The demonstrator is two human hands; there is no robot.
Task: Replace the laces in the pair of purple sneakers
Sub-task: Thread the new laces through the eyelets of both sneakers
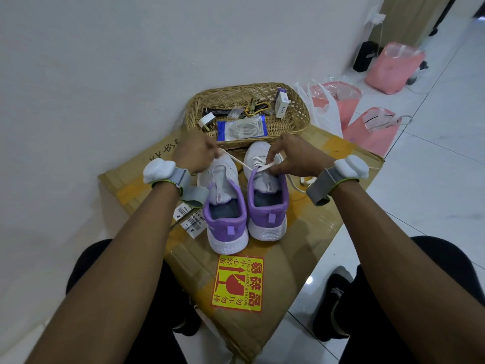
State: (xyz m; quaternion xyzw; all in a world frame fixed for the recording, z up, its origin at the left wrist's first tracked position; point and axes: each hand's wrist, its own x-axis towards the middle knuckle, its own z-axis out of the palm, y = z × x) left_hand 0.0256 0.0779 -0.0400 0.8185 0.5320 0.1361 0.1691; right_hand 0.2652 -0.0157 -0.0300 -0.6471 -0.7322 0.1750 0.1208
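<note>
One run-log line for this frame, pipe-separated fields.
stage: lace work on right sneaker | left hand: pinches white lace | right hand: pinches lace at eyelets | left sneaker: no lace | lace pack: in basket

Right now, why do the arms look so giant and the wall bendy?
In the head view, the wide-angle lens stretches the near arms and bends the wall's edge; the floor tiles show a glare spot; the lace and purple sneakers look sharp.

Counting 2 purple sneakers [223, 206] [266, 193], 1 white lace [236, 160], 2 hands [195, 153] [296, 156], 2 wrist devices [158, 170] [351, 166]. Also showing 1 cardboard box [301, 245], 1 wicker basket [301, 111] w/ 1 lace pkt [241, 130], 3 pink bags [391, 69] [343, 103] [370, 132], 1 white plastic bag [325, 114], 1 fragile sticker [237, 283], 2 barcode labels [182, 210] [195, 223].
</note>
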